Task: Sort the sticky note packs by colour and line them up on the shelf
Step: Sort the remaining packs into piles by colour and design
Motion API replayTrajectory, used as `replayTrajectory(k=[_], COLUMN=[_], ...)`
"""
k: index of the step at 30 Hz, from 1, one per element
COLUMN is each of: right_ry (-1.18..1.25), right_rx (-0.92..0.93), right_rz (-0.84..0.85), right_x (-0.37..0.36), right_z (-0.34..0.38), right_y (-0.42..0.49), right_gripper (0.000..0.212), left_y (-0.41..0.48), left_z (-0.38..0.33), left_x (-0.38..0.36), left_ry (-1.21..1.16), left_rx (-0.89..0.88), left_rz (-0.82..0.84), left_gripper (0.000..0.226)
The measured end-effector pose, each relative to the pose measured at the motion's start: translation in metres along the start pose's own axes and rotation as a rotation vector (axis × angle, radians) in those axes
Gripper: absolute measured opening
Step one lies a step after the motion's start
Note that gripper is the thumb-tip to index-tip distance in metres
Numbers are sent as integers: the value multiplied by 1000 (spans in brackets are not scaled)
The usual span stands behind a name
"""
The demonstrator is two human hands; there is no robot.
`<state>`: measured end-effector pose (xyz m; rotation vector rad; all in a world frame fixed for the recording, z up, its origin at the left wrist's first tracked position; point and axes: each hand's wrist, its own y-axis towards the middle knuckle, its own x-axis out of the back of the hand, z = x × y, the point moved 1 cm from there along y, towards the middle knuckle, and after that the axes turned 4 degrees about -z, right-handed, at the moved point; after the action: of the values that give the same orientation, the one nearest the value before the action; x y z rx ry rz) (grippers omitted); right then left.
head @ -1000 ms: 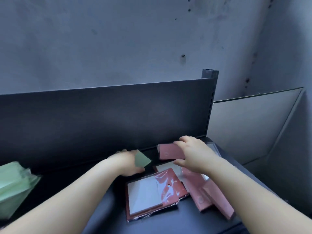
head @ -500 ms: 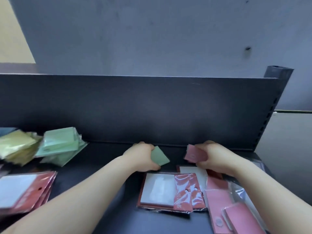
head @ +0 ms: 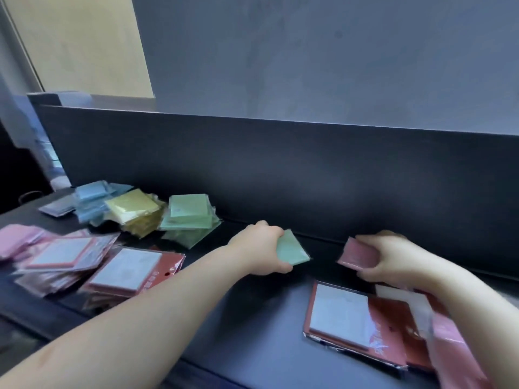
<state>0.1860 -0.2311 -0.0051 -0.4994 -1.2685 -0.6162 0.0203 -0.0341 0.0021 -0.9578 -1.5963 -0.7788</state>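
Left hand (head: 259, 248) clamped on green pack (head: 293, 249), right hand (head: 396, 259) clamped on pink pack (head: 355, 255), both low over the shelf (head: 252, 332); advise setting green squarely atop the green pile (head: 191, 217), edges flush, clear of the yellow pile (head: 134, 213).

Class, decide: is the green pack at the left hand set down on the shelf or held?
Held: the left hand grips the green pack, tilted; whether its corner touches the shelf cannot be told.
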Motion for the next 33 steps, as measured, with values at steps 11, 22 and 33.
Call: replayTrajectory(k=[11, 22, 33], right_ry=[88, 146, 135], right_rx=[68, -102, -84], right_rz=[-48, -161, -233], right_x=[-22, -54, -42], right_z=[145, 252, 309], right_y=[29, 44, 11], right_gripper=[83, 83, 57], left_y=[14, 44, 22], left_z=[115, 210, 242], left_x=[46, 77, 87], left_ry=[-8, 69, 21], left_rx=[-103, -229, -231], left_rz=[-69, -78, -53], left_gripper=[72, 65, 69])
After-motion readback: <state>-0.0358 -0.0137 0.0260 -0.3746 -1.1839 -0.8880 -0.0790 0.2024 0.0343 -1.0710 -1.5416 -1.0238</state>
